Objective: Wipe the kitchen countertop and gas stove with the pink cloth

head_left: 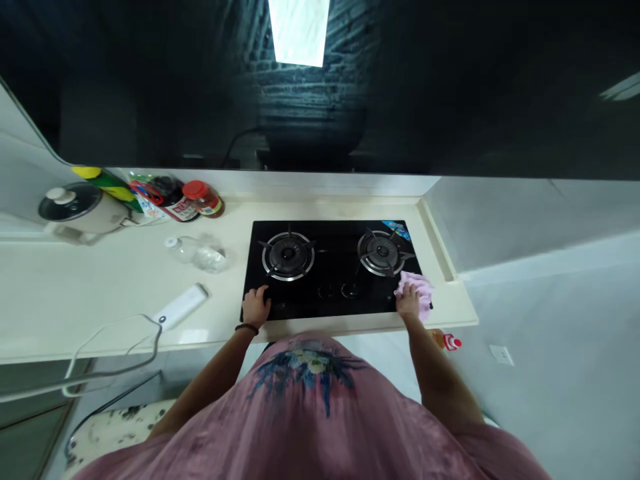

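A black gas stove point(320, 267) with two round burners is set into the pale countertop. At its front left corner my left hand point(257, 307) rests with its fingers a little apart on the glass, holding nothing. My right hand point(409, 301) grips a pink cloth point(420, 288) at the front right corner, its fingers bent over the cloth's left side. Close above the cloth is the right burner point(383, 251); the left burner point(289, 255) lies just beyond my left hand. A blue sticker point(397, 230) marks the stove's back right corner.
To the left stand a lidded electric pot point(85, 210), a red-lidded jar point(204, 199) and a dark bottle point(175, 200). A clear plastic bottle point(197, 255) and a white power strip point(181, 307) lie on the counter point(100, 287). A dark range hood point(150, 87) hangs low overhead.
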`<action>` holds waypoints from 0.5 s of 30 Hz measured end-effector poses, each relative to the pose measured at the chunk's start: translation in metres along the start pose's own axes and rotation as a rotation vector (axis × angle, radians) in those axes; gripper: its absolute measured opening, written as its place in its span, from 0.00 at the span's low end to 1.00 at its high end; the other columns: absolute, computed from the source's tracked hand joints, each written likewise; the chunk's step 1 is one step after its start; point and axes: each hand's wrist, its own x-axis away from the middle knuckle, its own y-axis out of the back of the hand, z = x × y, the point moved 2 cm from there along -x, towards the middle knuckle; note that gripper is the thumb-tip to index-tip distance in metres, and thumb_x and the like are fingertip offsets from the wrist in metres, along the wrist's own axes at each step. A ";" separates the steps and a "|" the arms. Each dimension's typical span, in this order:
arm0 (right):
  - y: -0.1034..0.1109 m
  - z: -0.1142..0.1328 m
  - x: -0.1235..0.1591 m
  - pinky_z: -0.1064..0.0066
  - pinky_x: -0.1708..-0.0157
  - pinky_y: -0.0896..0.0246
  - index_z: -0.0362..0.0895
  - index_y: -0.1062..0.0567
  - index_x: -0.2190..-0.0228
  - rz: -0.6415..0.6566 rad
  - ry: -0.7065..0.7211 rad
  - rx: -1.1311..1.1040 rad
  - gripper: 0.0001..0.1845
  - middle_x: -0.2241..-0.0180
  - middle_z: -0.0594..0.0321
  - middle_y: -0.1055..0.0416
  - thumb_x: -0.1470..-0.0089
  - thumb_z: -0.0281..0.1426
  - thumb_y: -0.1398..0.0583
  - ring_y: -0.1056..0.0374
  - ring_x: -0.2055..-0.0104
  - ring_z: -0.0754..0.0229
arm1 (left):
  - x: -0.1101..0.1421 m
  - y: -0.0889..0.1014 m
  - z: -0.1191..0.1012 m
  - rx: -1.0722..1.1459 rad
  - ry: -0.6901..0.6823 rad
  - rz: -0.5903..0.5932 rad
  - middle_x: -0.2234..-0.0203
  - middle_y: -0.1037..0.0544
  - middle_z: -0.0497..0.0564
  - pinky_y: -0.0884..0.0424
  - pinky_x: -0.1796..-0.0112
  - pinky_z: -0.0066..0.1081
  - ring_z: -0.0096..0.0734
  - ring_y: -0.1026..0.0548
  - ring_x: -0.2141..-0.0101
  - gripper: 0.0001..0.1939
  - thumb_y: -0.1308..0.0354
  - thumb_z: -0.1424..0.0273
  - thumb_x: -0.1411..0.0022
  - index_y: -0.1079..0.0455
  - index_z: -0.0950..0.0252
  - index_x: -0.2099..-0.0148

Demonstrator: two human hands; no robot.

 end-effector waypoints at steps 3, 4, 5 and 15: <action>-0.009 0.056 0.063 0.37 0.28 0.49 0.31 0.33 0.32 0.050 0.045 -0.168 0.34 0.31 0.35 0.34 0.34 0.29 0.53 0.47 0.24 0.38 | 0.000 0.001 0.000 -0.008 0.001 0.010 0.50 0.25 0.63 0.28 0.48 0.45 0.54 0.26 0.47 0.26 0.43 0.68 0.28 0.30 0.63 0.30; -0.012 0.079 0.087 0.39 0.28 0.48 0.34 0.32 0.32 0.060 0.119 -0.234 0.33 0.31 0.39 0.33 0.34 0.29 0.53 0.46 0.25 0.40 | 0.000 0.001 0.000 -0.012 -0.001 0.015 0.50 0.25 0.63 0.28 0.48 0.45 0.54 0.26 0.47 0.26 0.44 0.68 0.27 0.30 0.63 0.30; -0.015 0.102 0.109 0.41 0.28 0.46 0.38 0.29 0.34 0.073 0.198 -0.303 0.32 0.32 0.42 0.32 0.34 0.28 0.52 0.45 0.25 0.42 | 0.000 0.001 0.000 -0.015 -0.004 0.020 0.49 0.25 0.63 0.28 0.48 0.45 0.54 0.26 0.47 0.26 0.44 0.68 0.27 0.30 0.63 0.30; 0.005 0.073 0.139 0.49 0.42 0.30 0.47 0.16 0.55 -0.027 0.045 -0.467 0.19 0.51 0.51 0.23 0.34 0.32 0.47 0.31 0.45 0.47 | -0.006 0.001 0.004 -0.006 -0.051 0.034 0.50 0.24 0.63 0.29 0.47 0.46 0.54 0.26 0.47 0.27 0.44 0.68 0.28 0.32 0.63 0.29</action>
